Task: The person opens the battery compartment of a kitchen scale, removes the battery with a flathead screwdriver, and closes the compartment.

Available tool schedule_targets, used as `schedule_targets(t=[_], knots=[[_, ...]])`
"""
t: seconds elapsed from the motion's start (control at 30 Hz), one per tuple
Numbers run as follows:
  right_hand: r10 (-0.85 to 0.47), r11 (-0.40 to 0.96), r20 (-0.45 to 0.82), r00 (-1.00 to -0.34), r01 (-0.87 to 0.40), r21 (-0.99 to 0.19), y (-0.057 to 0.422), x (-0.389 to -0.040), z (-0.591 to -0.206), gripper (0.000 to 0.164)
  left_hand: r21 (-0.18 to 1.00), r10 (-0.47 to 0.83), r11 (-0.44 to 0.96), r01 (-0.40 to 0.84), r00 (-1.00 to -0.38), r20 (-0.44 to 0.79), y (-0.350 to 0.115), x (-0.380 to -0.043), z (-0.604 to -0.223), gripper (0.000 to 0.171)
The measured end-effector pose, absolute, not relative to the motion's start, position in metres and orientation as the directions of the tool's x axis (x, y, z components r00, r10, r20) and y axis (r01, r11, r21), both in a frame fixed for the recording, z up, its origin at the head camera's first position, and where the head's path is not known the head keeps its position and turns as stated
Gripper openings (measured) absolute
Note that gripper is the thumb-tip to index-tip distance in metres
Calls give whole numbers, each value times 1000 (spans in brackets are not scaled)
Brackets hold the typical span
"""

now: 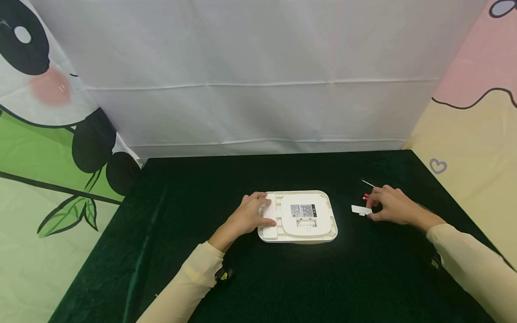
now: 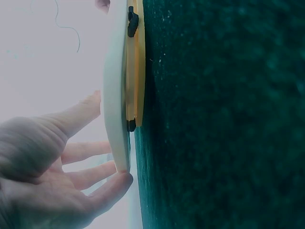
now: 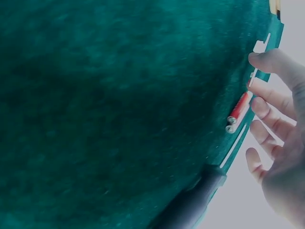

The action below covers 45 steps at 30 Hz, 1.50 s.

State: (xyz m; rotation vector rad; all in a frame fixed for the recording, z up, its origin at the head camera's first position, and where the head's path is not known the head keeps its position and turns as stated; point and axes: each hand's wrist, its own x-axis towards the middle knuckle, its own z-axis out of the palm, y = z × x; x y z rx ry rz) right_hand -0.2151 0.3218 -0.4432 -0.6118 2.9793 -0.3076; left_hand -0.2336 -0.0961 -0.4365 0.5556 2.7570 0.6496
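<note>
A flat white device (image 1: pixel 329 226) with rounded corners lies underside up on the dark green cloth. Its underside bears a printed label (image 1: pixel 304 211) and an uncovered battery compartment (image 1: pixel 307 223). My left hand (image 1: pixel 247 216) grips the device's left end, thumb on the upturned face and fingers at the edge. In the left wrist view, a yellowish layer (image 2: pixel 140 71) shows beneath the white body. Right of the device, my right hand (image 1: pixel 389 205) pinches a small white battery cover (image 1: pixel 359 209) between thumb and forefinger.
Two red batteries (image 3: pixel 239 109) lie side by side beneath the right hand's fingers. A screwdriver (image 3: pixel 195 198) with a dark handle lies beside them, its thin shaft (image 1: pixel 368 183) pointing out past the right hand. The green-covered table (image 1: pixel 202 179) meets a white curtain (image 1: pixel 262 112) at the back.
</note>
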Motion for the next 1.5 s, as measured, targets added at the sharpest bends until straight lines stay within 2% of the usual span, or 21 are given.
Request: schedule_targets(t=[0.2,0.43,0.73,0.97,1.13,1.5], knots=[[-374,907,-28,-927,-359,-220,302,-227,-435,18,476,412,828,297,-897,-158,-96,-233,-437,67],[-400,893,1,-916,-390,-224,268,-236,-428,18,465,416,830,307,-897,-151,-95,-233,-439,67],[-482,859,14,-876,-475,-192,223,-233,-419,24,458,414,835,305,-897,-157,-93,-233,-439,67],[-574,803,4,-819,-564,-192,193,-219,-417,22,462,413,833,303,-897,-157,-94,-233,-440,66],[-608,784,-10,-794,-598,-168,183,-214,-421,22,466,415,831,303,-896,-157,-95,-234,-441,66],[-611,783,-18,-791,-602,-155,180,-212,-425,24,459,419,834,308,-893,-163,-94,-236,-439,66]])
